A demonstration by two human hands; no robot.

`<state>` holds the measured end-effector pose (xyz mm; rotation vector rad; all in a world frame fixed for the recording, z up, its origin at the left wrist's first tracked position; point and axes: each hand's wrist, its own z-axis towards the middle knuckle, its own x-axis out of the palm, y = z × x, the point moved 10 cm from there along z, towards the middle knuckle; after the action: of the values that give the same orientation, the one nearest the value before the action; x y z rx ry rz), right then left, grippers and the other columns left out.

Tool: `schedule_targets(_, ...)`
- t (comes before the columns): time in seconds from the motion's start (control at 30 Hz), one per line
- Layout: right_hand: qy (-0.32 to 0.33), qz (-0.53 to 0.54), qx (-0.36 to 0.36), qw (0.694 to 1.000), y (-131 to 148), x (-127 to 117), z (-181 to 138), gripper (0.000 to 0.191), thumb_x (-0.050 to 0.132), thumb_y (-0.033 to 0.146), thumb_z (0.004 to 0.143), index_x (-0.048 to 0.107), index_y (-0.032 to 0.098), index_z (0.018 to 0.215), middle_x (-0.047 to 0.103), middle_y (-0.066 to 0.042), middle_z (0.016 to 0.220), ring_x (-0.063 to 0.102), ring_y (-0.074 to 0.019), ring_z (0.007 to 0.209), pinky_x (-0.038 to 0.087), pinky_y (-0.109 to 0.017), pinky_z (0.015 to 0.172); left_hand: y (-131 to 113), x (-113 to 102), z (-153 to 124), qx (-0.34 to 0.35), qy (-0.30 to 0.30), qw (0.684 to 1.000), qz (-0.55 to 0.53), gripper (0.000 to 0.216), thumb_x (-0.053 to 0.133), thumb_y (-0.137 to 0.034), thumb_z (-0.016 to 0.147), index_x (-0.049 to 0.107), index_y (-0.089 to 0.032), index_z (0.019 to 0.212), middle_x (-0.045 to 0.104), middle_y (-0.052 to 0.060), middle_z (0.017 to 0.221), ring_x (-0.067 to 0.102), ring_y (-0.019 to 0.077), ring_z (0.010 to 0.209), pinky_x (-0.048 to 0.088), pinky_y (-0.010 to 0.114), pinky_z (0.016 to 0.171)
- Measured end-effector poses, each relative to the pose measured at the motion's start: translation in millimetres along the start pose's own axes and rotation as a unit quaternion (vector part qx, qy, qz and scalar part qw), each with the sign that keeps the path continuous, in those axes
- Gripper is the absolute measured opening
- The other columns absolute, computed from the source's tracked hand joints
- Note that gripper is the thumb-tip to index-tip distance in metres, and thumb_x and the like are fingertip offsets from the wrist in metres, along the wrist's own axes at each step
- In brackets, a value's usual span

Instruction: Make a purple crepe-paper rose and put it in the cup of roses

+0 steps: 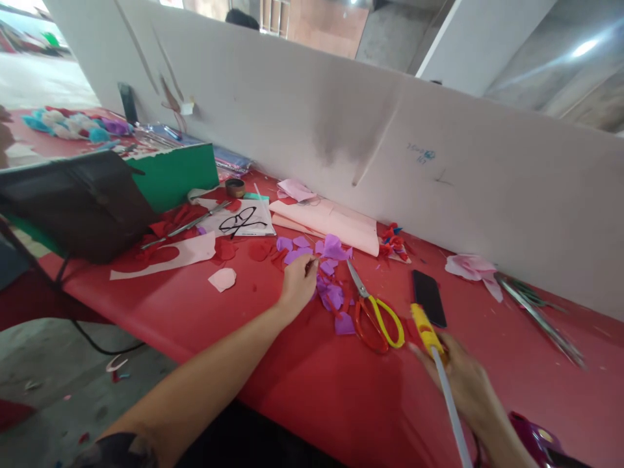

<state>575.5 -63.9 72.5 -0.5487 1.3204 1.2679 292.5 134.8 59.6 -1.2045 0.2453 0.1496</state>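
Yellow gun (425, 330) sits wrapped in the right grip (461, 374), near the phone (429, 298). Left grip (298, 284) curls at purple petals (333, 294) on the surface (219, 313); contents cannot be told. Recommended: gun clear of phone; petals taken singly.

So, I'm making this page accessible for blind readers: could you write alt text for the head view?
A person's right hand holds a yellow glue gun with a long pale stick at its back, while the left hand is at scattered purple pieces on a red table. Between the hands lie scissors with red and yellow handles.
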Motion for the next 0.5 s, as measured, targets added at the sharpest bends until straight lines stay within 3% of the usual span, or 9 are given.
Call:
schedule_targets(0.17,0.054,-0.170,0.038,0.983,-79.9,-4.9,-3.7,0.027,0.051,0.034,0.072,0.059,0.015,0.089,0.063,-0.018,0.085,0.062,-0.0309,0.075,0.046,-0.040,0.065,12.5,6.3,-0.5,-0.069,0.014,0.991,-0.114,0.012,0.049,-0.020,0.081,0.059,-0.017,0.075,0.057,-0.002,0.062,0.051,0.0103,0.052,0.040,0.024,0.056)
schedule_targets(0.3,0.144,-0.236,0.030,0.961,-100.5,8.0,-6.4,0.023,0.057,0.028,0.070,0.063,0.013,0.087,0.064,-0.019,0.086,0.061,-0.0326,0.081,0.046,-0.041,0.071,13.2,9.7,-1.0,-0.100,0.020,0.979,-0.178,0.010,0.050,-0.018,0.079,0.058,-0.017,0.073,0.058,-0.001,0.062,0.051,0.0094,0.051,0.040,0.023,0.054)
schedule_targets(0.4,0.122,-0.274,0.036,0.953,-74.4,0.2,-2.4,0.024,0.058,0.019,0.067,0.067,0.012,0.089,0.065,-0.020,0.089,0.060,-0.0356,0.086,0.044,-0.045,0.076,7.1,9.0,-1.4,-0.090,0.023,0.976,-0.196,0.011,0.051,-0.019,0.079,0.058,-0.017,0.070,0.057,-0.002,0.061,0.049,0.0088,0.050,0.039,0.022,0.052)
schedule_targets(0.5,0.010,-0.186,-0.018,0.982,7.8,-7.6,8.7,0.032,0.056,0.025,0.075,0.066,0.016,0.104,0.065,-0.016,0.096,0.059,-0.0321,0.090,0.044,-0.043,0.078,5.3,9.3,-2.3,-0.090,0.027,0.974,-0.206,0.010,0.052,-0.018,0.078,0.058,-0.017,0.071,0.057,-0.002,0.061,0.048,0.0087,0.051,0.038,0.022,0.052)
